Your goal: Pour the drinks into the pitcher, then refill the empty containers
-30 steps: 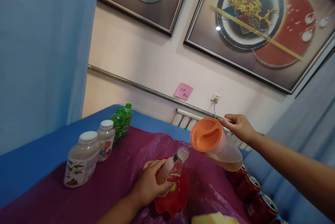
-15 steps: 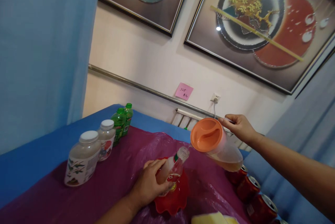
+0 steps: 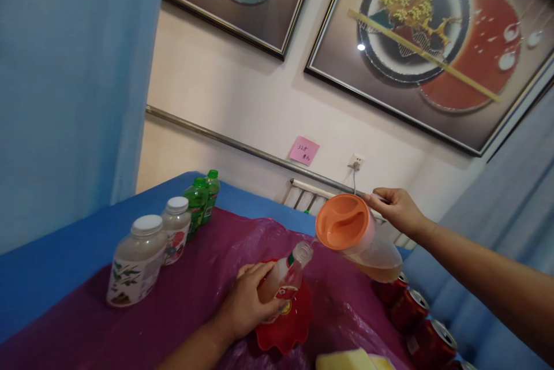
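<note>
My left hand is wrapped round a clear, uncapped bottle with a red and white label. The bottle leans to the right over a red scalloped dish. My right hand grips the handle of a translucent pitcher with an orange lid. The pitcher is tipped to the left, its rim close to the bottle's mouth, with pale brownish liquid inside it. A thin trace of liquid shows between rim and mouth.
White-capped jars and green bottles line the left side. Several red cans stand at the right. Something yellow lies at the front. Purple plastic sheeting covers the blue table. A metal rail runs along the wall behind.
</note>
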The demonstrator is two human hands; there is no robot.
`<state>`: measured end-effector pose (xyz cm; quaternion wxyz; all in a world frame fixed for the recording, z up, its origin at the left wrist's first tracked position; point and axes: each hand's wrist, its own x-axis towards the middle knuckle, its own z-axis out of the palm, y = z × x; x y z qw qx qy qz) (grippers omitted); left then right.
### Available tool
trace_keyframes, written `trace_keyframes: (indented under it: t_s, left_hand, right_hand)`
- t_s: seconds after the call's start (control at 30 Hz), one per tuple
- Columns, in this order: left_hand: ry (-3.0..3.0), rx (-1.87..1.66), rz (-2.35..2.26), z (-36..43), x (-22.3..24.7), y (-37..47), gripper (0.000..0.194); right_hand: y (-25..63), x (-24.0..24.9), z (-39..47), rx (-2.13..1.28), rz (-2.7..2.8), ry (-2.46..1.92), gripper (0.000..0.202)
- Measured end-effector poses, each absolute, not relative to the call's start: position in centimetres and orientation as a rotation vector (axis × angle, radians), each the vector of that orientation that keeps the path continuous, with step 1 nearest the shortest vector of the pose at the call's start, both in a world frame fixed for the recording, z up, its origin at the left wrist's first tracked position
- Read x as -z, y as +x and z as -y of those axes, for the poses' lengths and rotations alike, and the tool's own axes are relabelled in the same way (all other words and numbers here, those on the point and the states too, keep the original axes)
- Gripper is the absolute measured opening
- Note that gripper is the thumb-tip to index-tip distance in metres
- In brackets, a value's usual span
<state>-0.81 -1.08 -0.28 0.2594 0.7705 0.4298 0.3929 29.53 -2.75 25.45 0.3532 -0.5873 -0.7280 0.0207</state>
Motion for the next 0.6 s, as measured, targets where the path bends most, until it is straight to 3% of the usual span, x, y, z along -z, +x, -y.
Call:
trace_keyframes:
  t_s: [0.6]
  left_hand:
    - [2.099,-1.081,-1.165,1.13,0.09,-0.93,0.069]
  right_hand:
    - [29.52,-25.56,2.93,-0.078,1.856,-1.545,0.062]
